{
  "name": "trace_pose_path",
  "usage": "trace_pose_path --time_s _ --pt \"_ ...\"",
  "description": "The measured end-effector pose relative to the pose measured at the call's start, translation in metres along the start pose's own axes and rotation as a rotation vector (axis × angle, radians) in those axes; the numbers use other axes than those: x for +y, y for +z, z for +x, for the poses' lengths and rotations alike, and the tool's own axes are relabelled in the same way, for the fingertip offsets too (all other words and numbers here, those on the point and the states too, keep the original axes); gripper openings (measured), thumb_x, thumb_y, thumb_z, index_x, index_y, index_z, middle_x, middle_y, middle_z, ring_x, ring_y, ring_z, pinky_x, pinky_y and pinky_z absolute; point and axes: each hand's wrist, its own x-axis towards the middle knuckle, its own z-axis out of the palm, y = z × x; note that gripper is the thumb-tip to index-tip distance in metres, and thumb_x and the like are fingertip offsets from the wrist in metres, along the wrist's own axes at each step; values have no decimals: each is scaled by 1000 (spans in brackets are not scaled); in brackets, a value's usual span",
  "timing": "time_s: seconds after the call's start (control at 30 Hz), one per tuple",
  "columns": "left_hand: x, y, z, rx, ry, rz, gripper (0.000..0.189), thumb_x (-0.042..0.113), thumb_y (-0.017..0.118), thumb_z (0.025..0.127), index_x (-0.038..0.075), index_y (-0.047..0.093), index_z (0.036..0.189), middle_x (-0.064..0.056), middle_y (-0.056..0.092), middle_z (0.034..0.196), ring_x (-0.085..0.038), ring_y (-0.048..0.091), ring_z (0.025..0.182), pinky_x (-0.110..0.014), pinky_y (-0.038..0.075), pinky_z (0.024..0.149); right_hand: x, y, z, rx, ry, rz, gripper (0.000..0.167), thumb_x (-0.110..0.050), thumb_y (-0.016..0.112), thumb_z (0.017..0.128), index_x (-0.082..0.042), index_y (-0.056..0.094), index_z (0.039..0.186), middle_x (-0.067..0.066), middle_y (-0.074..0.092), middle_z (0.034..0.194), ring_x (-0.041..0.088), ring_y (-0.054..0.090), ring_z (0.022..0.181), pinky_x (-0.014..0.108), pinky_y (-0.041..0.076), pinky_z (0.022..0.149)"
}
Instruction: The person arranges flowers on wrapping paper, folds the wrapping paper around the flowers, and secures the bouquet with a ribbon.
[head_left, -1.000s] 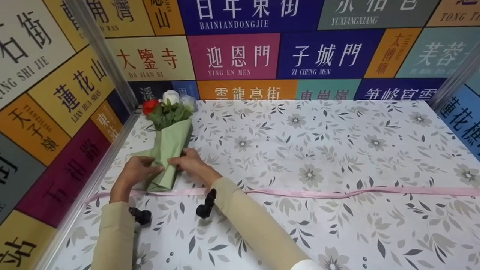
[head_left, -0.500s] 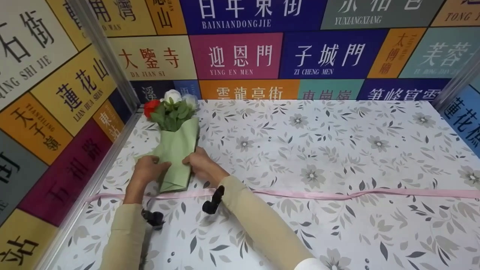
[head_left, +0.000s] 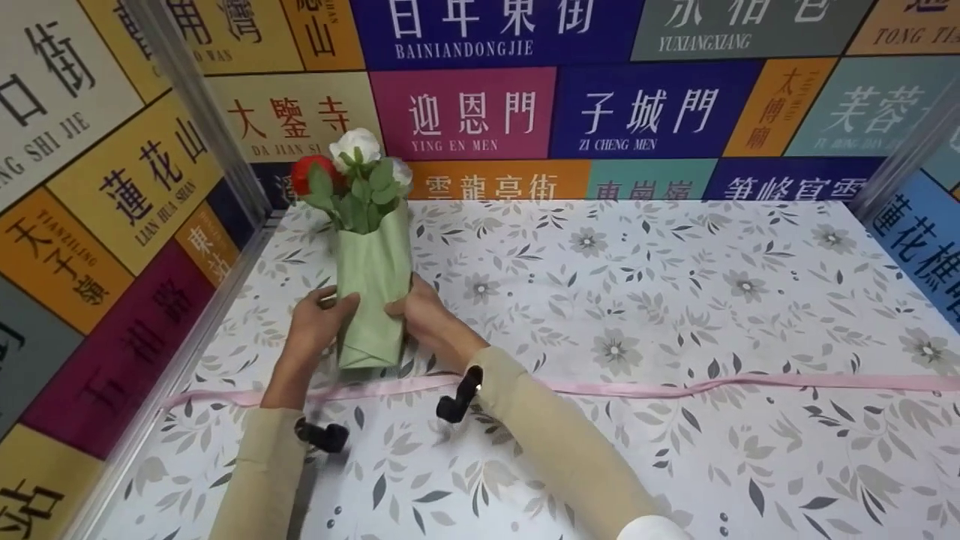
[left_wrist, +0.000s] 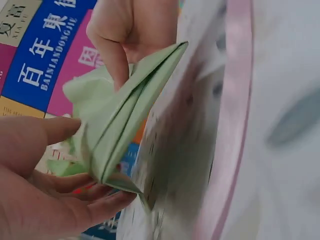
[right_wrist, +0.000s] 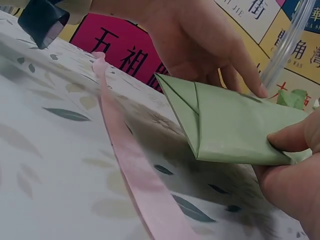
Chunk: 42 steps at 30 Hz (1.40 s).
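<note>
A bouquet with a red rose (head_left: 313, 176), white roses (head_left: 355, 148) and green leaves stands out of a pale green paper wrap (head_left: 373, 285). The wrap's bottom end is folded over; in the right wrist view the folded paper (right_wrist: 235, 125) hangs above the cloth with a shadow below. My left hand (head_left: 316, 321) holds the wrap's left side, thumb in front and fingers behind. On the other side my right hand (head_left: 433, 319) grips the wrap with its thumb on the front. A pink ribbon (head_left: 630, 390) lies across the table, just nearer to me than the bouquet.
The table (head_left: 525, 322) wears a white cloth with a floral print. Coloured sign panels (head_left: 465, 112) form walls at the back and both sides. A metal edge strip (head_left: 161, 382) runs along the left. Small black cameras (head_left: 459, 396) are worn at both wrists.
The bouquet has moved right and away from me, lifting off the cloth and turning more upright. Both hands have travelled with it. The ribbon has stayed in place.
</note>
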Motion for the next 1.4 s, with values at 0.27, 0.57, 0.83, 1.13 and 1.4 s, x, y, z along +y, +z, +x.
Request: trace_pose_path --time_s 0.27,0.57,0.83,1.13,1.4 --pt "12 30 7 -53 -7 -375 68 28 65 97 4 36 154 -15 51 142 -15 60 109 -22 53 82 -23 -34 -20 -31 -143 -118 72 19 53 75 4 38 145 22 54 137 27 56 119 40 43 112" --pt "26 68 1 -160 148 -533 59 9 68 94 5 43 148 -15 61 132 -11 67 98 -29 57 83 -49 -76 -51 -97 -289 -182 69 20 52 80 5 32 145 33 55 134 22 65 103 42 56 96" --pt "43 100 -10 -217 323 -586 57 1 64 94 0 43 147 -26 57 139 -15 68 103 -30 59 85 -74 -106 -78 -131 -381 -259 75 16 57 86 5 24 152 30 44 146 30 54 128 38 49 106" --pt "57 128 -23 -349 434 -540 58 6 66 91 -2 45 144 -22 59 134 -20 64 111 -31 56 93 -87 -133 -107 -102 -442 -291 81 16 60 85 7 20 154 29 35 154 37 38 144 28 41 114" --pt "71 148 -30 -303 459 -426 65 8 75 86 5 45 143 -16 61 128 -21 63 109 -33 53 95 -89 -153 -124 -70 -462 -300 71 17 62 81 12 32 145 33 47 141 23 57 126 28 51 104"
